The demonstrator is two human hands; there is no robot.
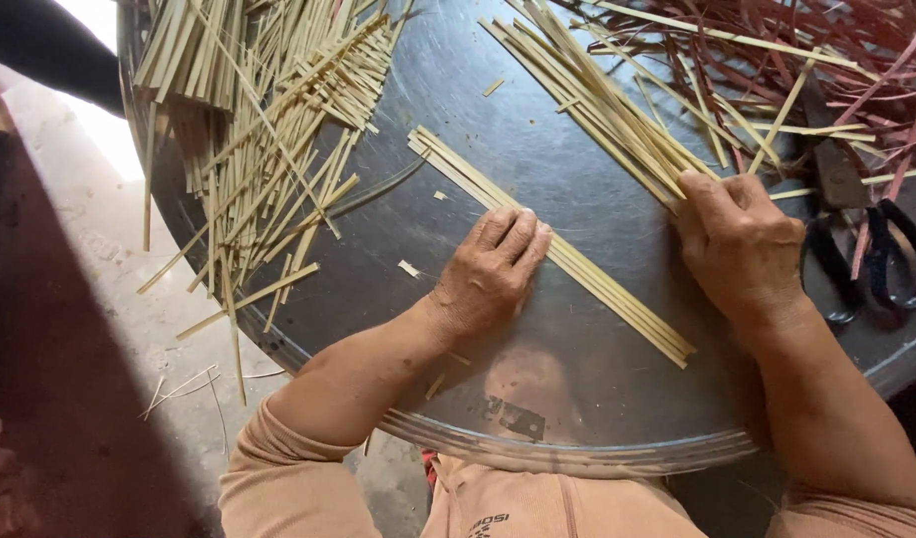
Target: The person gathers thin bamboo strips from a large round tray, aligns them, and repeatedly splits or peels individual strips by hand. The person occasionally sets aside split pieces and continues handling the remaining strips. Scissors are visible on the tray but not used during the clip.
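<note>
My left hand [493, 271] lies flat, palm down, on a row of pale bamboo strips [617, 294] laid side by side across a round metal tray [448, 139]. Its fingers press the strips near their middle. My right hand [737, 244] rests at the near end of a second bundle of pale strips [587, 90] that runs up and left; the fingers curl over those strip ends.
A large heap of pale strips [268, 120] hangs over the tray's left edge. Reddish strips [856, 60] are piled at the upper right. Black-handled scissors [876, 249] lie at the right rim. Small offcuts dot the tray; concrete floor below left.
</note>
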